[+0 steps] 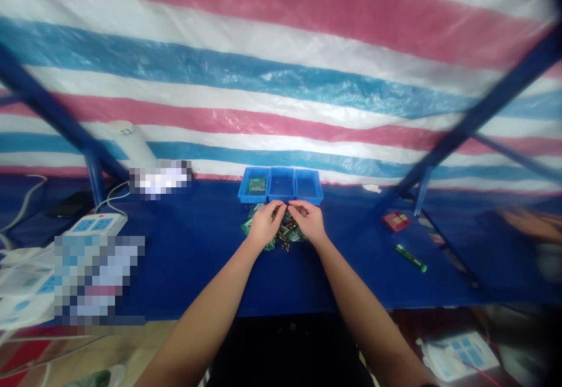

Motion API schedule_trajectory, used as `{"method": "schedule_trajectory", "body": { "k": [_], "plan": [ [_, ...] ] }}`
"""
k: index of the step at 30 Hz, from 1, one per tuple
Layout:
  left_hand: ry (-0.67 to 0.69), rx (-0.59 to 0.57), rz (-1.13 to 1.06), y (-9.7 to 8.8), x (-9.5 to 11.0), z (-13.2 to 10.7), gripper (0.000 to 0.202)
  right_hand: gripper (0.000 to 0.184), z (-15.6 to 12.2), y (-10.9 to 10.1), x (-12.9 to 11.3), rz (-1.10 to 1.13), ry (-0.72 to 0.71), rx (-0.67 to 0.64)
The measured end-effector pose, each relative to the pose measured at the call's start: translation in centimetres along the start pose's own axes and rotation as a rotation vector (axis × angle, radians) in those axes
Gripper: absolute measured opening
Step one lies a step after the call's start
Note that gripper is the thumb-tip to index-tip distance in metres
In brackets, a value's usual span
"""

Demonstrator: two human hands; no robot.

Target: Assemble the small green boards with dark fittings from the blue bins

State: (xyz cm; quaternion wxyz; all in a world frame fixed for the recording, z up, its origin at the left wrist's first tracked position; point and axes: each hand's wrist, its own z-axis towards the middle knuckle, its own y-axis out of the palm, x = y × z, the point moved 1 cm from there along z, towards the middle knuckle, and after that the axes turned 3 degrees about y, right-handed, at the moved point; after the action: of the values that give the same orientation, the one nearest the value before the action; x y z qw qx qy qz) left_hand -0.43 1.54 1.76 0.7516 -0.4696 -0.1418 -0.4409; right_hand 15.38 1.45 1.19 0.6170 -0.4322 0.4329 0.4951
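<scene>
My left hand [265,224] and my right hand [309,221] come together over a pile of small parts [287,232] on the blue table. Green flat pieces and brass-coloured bits make up the pile. Both hands are closed, thumbs and fingers pinched, with the fingertips nearly touching each other. Whatever they hold is too small to make out. Just beyond the fingers stand three joined blue bins: the left bin [240,195] has green pieces in it, the middle bin [281,190] a few tiny bits, and the right bin [308,187] shows a bare floor.
On the right lie a red box [396,221] and a green tube-like packet [411,258]. A blurred hand of another person [533,225] is at the far right. Power strips [99,223] with cables are on the left. Blue frame bars slope down at both sides before a striped sheet [281,100].
</scene>
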Motion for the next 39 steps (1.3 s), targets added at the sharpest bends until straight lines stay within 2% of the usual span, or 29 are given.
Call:
{"method": "schedule_trajectory", "body": {
  "k": [15, 18, 24, 28, 34, 39],
  "plan": [
    [-0.006, 0.015, 0.002, 0.2, -0.3, 0.0, 0.023, 0.029, 0.3, -0.4, 0.2, -0.017, -0.002, 0.015],
    [-0.025, 0.020, -0.016, 0.2, -0.3, -0.1, 0.025, 0.031, 0.8, -1.1, 0.6, 0.000, 0.034, 0.095],
    [-0.019, -0.001, -0.005, 0.4, -0.4, -0.1, 0.024, 0.040, 2.3, -3.0, 2.1, 0.147, 0.195, 0.315],
    [-0.020, 0.004, 0.008, 0.4, -0.4, -0.1, 0.024, 0.045, 2.8, -3.6, 2.9, 0.212, 0.217, 0.391],
    [0.004, 0.004, 0.024, 0.4, -0.4, -0.1, 0.024, 0.046, 2.8, -3.9, 2.8, -0.068, 0.178, 0.367],
    [0.029, 0.019, 0.039, 0.5, -0.4, -0.1, 0.024, 0.039, 2.7, -4.1, 2.4, -0.330, 0.057, 0.384]
  ]
}}
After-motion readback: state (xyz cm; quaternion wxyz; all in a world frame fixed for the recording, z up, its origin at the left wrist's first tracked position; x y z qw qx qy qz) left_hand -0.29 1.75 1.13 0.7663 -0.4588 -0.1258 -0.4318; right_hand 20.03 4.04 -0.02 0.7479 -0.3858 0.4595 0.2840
